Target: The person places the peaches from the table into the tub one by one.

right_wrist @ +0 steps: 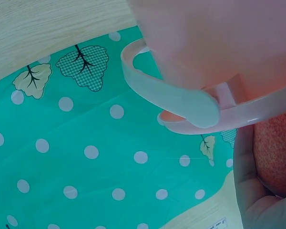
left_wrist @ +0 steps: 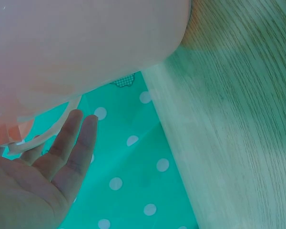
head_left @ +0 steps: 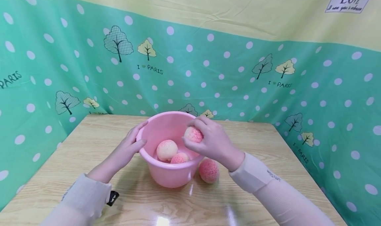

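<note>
A small, curtained-off indoor nook is formed here: a wood-grain table is closed in at its back and sides by hung fabric, which is printed with dots, trees and "PARIS" lettering. Whether a home or a workplace is screened off cannot be told.

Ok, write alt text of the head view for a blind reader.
A right hand holds a round pink-speckled ball at the right edge of a round pink plastic bucket, whose left edge the left hand touches. Two similar balls lie inside; a darker pink ball sits outside on the pale wooden table.
</note>
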### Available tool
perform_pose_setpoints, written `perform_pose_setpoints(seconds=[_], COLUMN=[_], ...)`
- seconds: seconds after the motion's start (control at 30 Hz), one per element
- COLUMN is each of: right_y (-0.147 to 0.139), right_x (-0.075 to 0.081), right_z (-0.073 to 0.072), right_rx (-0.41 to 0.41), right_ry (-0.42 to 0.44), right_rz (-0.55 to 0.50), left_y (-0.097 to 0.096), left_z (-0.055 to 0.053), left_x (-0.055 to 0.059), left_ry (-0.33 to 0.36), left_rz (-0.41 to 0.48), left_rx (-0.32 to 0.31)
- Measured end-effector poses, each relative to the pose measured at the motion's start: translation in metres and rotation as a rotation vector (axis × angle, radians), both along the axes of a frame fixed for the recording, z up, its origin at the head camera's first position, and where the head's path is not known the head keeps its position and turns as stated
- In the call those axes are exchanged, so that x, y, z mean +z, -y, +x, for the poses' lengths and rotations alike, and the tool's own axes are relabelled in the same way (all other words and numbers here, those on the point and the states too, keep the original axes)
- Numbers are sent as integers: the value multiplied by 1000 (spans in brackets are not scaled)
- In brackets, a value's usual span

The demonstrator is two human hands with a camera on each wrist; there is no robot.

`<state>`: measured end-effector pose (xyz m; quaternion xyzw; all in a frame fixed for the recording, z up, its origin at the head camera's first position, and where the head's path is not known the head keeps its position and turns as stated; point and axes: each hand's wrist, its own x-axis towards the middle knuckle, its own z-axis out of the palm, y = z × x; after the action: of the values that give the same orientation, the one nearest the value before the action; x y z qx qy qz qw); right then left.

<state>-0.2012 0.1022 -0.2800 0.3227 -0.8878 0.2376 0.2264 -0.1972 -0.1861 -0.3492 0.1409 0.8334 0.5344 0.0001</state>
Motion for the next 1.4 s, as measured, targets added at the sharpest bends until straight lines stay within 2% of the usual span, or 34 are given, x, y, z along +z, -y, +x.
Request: perform_pose_setpoints(seconds=[0.3,0.93,1.4], right_y=[4,13,17], right_x=[-1,0,1], right_z=[-6,-15,-26], right_rx=[-1,-43,-61], right_ry=[22,140,190], right_rz=[25,96,135], left_y=[0,0,0], left_z=[0,-1,-1], left_x=[0,-1,0], left_ry=[-1,-2,7], left_rz=[0,-2,7], left_rx=[-1,5,-1])
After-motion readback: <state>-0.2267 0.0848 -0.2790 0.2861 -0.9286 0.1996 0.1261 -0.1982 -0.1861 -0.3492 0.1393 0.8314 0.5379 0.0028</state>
